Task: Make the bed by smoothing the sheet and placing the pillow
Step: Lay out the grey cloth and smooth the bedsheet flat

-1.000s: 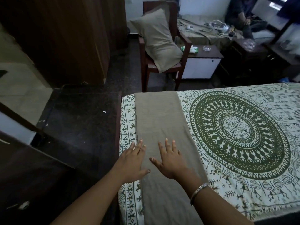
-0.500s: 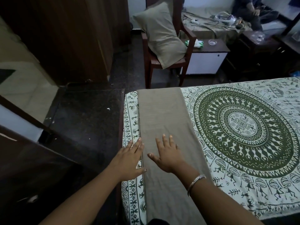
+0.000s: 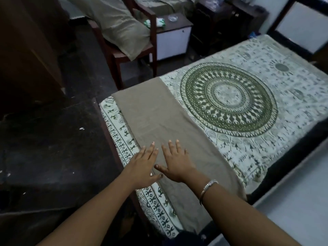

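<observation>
Left hand (image 3: 144, 166) and right hand (image 3: 176, 163) flat, fingers straight and spread, side by side, pressing on brown cloth (image 3: 159, 121). Cloth lies across left end of printed sheet (image 3: 257, 142). Pillow (image 3: 117, 27) off sheet, leaning on chair (image 3: 153, 23) beyond sheet's far-left corner.

Bare forearms, a silver bangle (image 3: 209, 186) on the right wrist

I see a dark speckled floor (image 3: 44, 148) on the left, dimly lit. A dark wooden wardrobe (image 3: 26, 50) stands at the far left. Farther back: a wooden armchair (image 3: 153, 32) just beside a white-fronted cabinet (image 3: 173, 42) (dark top).
</observation>
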The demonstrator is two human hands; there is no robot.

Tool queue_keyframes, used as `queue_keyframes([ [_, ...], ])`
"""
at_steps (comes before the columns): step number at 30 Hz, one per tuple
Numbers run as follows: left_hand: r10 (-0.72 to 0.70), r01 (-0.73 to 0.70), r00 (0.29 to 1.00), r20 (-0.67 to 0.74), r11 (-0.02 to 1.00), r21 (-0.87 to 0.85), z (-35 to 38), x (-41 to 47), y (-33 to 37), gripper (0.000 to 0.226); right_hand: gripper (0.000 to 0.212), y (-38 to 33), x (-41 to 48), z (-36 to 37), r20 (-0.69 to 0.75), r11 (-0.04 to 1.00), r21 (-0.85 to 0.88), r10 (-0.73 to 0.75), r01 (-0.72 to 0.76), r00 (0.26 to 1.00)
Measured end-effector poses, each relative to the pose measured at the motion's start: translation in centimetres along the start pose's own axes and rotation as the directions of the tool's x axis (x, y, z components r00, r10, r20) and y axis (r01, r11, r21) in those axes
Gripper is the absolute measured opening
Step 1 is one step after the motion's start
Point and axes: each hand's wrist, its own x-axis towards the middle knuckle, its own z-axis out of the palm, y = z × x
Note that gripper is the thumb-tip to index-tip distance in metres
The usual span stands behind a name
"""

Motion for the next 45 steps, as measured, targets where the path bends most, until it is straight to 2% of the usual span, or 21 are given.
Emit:
queue_keyframes([
  [4,0.137,-0.141,0.989,0.051,0.985,0.095,0.1,-0.1,-4.4,0.088,0.083,-4.8,0.3,1.1,-0.026,0.972,0.131,0.201,-0.196,0.979],
  [8,0.198,-0.212,0.975,0.098,0.962,0.170,-0.7,0.4,-7.5,0.090,0.082,-7.6,-0.3,1.2,-0.018,0.939,0.163,0.309,-0.302,0.951],
  [11,0.277,-0.285,0.958,0.069,0.945,0.160,-1.4,1.2,-6.8,0.089,0.082,-7.6,-1.7,0.7,-0.065,0.899,0.210,0.406,-0.385,0.912],
  [16,0.447,-0.460,0.888,0.109,0.867,0.191,-1.7,2.0,-2.9,0.089,0.081,-6.4,-4.5,1.0,-0.093,0.800,0.300,0.567,-0.520,0.819],
  [22,0.521,-0.554,0.832,0.191,0.792,0.256,-0.4,0.5,-0.1,0.087,0.082,-6.4,-7.7,4.7,-0.045,0.699,0.396,0.662,-0.595,0.748],
  [25,0.535,-0.577,0.816,0.217,0.754,0.314,0.8,-0.7,-0.4,0.087,0.082,-7.0,-8.5,7.1,0.031,0.657,0.426,0.676,-0.622,0.736],
  [28,0.530,-0.584,0.812,0.246,0.756,0.296,1.9,-1.0,-1.1,0.088,0.082,-7.8,-8.8,8.6,0.086,0.644,0.435,0.666,-0.629,0.741],
  [30,0.538,-0.615,0.786,0.304,0.734,0.289,2.2,-0.6,-1.4,0.089,0.082,-8.1,-8.8,9.2,0.096,0.604,0.467,0.691,-0.646,0.716],
  [32,0.575,-0.673,0.738,0.354,0.670,0.315,2.2,0.1,-1.4,0.090,0.081,-8.0,-8.7,9.3,0.101,0.553,0.484,0.735,-0.679,0.671],
  [35,0.639,-0.749,0.662,0.392,0.577,0.326,1.0,2.3,-0.9,0.090,0.081,-7.7,-8.3,9.0,0.131,0.418,0.532,0.818,-0.736,0.560],
  [38,0.671,-0.799,0.601,0.434,0.482,0.361,0.1,4.2,-0.6,0.091,0.082,-8.2,-7.6,9.2,0.195,0.294,0.588,0.853,-0.753,0.484],
  [42,0.697,-0.809,0.583,0.418,0.453,0.374,-0.3,6.1,0.3,0.092,0.083,-8.0,-7.4,10.0,0.210,0.229,0.610,0.876,-0.759,0.434],
  [45,0.724,-0.810,0.575,0.380,0.441,0.386,0.3,6.9,2.3,0.092,0.087,-6.7,-8.1,10.8,0.155,0.213,0.641,0.905,-0.737,0.397],
])
